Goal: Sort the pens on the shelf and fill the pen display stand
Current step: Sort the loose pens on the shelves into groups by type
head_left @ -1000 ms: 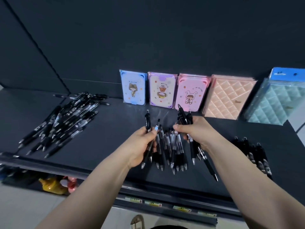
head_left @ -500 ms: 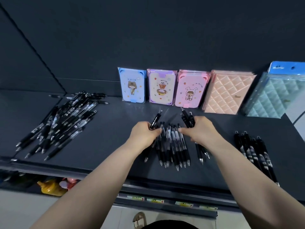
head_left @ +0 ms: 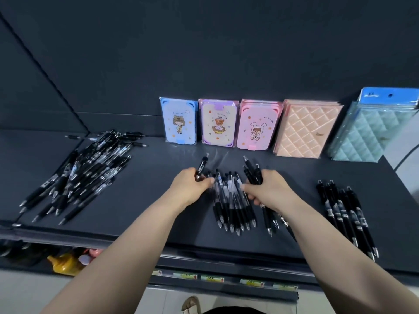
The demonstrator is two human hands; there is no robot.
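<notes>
Hands had dropped lower onto shelf (head_left: 147,182). The left hand (head_left: 192,189) pinched one pen (head_left: 201,167); right hand (head_left: 269,191) gripped a few pens (head_left: 251,171) beside middle pile (head_left: 233,205).

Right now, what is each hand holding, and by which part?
Left hand grips one black pen by its lower half; right hand grips several pens mid-barrel.

Loose heap of black plastic click pens (head_left: 79,175) at dark shelf (head_left: 158,218) left; aligned central batch (head_left: 233,207), tips frontward; neat row (head_left: 347,214) right; single pen (head_left: 201,167), small bunch (head_left: 250,169) held tilted.
</notes>
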